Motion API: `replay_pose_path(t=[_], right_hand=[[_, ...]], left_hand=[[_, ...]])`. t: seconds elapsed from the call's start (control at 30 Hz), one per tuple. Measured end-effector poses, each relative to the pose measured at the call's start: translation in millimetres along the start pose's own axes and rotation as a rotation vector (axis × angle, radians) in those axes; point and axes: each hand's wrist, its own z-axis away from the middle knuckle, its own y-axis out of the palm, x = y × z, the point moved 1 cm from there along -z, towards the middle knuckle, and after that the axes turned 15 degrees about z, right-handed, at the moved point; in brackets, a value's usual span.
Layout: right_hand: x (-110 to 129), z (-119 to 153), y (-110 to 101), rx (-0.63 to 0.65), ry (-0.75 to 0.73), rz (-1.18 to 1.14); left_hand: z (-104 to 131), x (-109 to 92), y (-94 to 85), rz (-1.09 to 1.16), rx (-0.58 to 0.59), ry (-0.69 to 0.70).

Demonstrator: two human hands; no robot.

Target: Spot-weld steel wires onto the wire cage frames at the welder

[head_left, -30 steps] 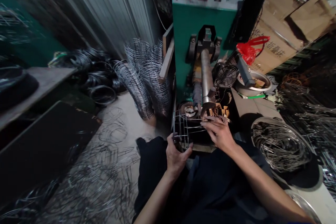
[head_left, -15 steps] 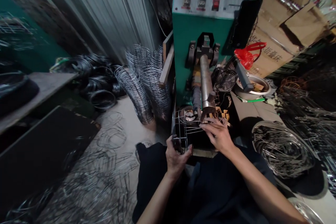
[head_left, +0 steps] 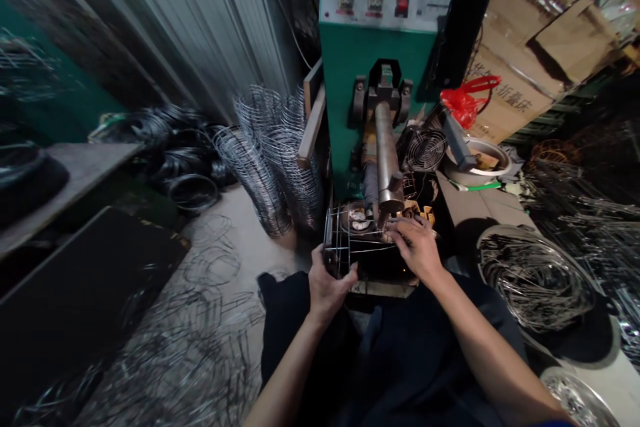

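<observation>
My left hand (head_left: 325,287) is closed around the near left corner of a wire frame (head_left: 342,248) made of thin metal rods. My right hand (head_left: 417,250) pinches at the frame's right part, just below the tip of the thick metal arm (head_left: 388,153). What exactly its fingertips hold is small and partly hidden. The arm juts from a green spot welder (head_left: 345,107), and the frame lies under its tip. A tiny orange glint shows below the right hand.
Stacks of bent wire rings (head_left: 257,173) stand left of the welder. Loose wire pieces (head_left: 175,340) litter the floor. On the right are a round tray of wire parts (head_left: 540,283), a metal bowl (head_left: 480,173), a red plastic bag (head_left: 465,105) and a cardboard box (head_left: 535,87).
The whole view has shifted slightly, so the welder appears farther left. Both hands keep their hold by the frame, with little movement against the welder. The small orange glint is new.
</observation>
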Motion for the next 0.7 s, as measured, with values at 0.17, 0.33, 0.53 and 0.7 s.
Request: replay_pose_path(t=[0.17, 0.33, 0.53, 0.7], right_hand=[[-3.4, -6.7, 5.1, 0.002, 0.021, -0.015], [-6.4, -5.9, -0.4, 0.005, 0.022, -0.036], [-19.2, 10.1, -29.4, -0.047, 0.134, -0.043], [-90.8, 89.2, -71.2, 0.04, 0.39, 0.198]], left_hand=[[-12.8, 0.3, 1.1, 0.032, 0.033, -0.015], [-7.3, 10.7, -4.3, -0.02, 0.041, 0.071], [6.8, 25.4, -4.1, -0.114, 0.08, 0.073], [40.5, 4.2, -19.8, -0.04, 0.161, -0.036]])
